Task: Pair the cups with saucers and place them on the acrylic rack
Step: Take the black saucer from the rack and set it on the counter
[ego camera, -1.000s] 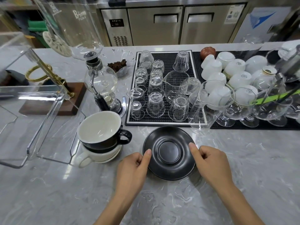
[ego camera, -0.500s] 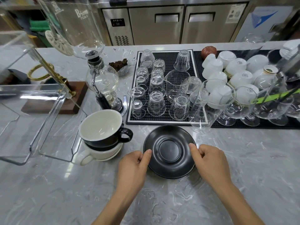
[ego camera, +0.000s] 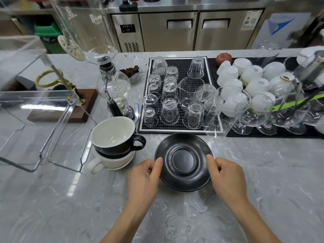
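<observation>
A black saucer [ego camera: 183, 162] lies on the marble counter in front of me. My left hand [ego camera: 143, 178] pinches its left rim and my right hand [ego camera: 226, 176] pinches its right rim. Left of the saucer, a black cup with a white inside [ego camera: 114, 135] is stacked on a white cup [ego camera: 112, 162], which seems to rest on a white saucer. The clear acrylic rack [ego camera: 52, 123] stands further left, with nothing on its near shelf.
A black mat [ego camera: 178, 127] with several upturned glasses lies just behind the saucer. A second mat [ego camera: 270, 134] at the right holds white cups and stemmed glasses. A glass siphon brewer [ego camera: 114, 88] stands behind the stacked cups. Bare counter [ego camera: 70, 207] spreads in front.
Both hands stay on the saucer's rims, and the saucer has hardly shifted. The view has tipped up a little.
</observation>
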`<state>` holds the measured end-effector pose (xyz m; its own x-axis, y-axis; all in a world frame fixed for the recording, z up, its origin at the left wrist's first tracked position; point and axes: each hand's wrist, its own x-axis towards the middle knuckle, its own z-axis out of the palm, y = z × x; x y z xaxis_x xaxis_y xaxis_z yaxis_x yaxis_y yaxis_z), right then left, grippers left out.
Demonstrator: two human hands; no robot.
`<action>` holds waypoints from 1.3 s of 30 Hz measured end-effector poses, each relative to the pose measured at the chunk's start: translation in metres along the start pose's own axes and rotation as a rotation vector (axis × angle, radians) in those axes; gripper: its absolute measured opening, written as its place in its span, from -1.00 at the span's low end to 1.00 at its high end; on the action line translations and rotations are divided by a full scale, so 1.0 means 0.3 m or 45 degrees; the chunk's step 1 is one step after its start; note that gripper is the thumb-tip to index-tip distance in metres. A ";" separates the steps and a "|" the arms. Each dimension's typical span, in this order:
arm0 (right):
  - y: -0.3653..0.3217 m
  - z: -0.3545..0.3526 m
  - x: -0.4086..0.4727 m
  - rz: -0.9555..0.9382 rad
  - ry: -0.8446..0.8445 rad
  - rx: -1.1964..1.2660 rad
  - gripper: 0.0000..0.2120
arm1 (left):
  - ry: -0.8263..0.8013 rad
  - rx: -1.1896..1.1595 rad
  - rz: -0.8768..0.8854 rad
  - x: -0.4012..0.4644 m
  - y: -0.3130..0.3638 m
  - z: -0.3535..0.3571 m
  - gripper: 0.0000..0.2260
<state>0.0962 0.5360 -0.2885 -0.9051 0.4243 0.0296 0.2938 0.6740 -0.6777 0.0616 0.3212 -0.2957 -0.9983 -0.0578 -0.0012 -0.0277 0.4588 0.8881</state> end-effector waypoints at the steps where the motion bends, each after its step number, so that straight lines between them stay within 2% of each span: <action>1: -0.001 -0.004 -0.004 -0.008 0.009 0.007 -0.46 | 0.001 0.001 0.015 -0.002 0.005 -0.003 -0.51; 10: -0.022 -0.046 -0.109 -0.102 0.091 0.064 -0.44 | 0.000 -0.031 0.064 -0.084 0.047 -0.072 -0.50; 19: -0.084 -0.018 -0.238 -0.110 0.086 0.081 -0.44 | -0.008 -0.060 0.048 -0.164 0.005 -0.178 -0.50; 39: -0.349 0.286 -0.526 -0.023 -0.090 -0.072 -0.45 | -0.055 0.086 -0.002 -0.246 -0.287 -0.614 -0.50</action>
<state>0.1820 0.3466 -0.2852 -0.9292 0.3694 -0.0124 0.2927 0.7151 -0.6347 0.1470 0.1225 -0.2875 -0.9995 -0.0205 -0.0236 -0.0309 0.5176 0.8550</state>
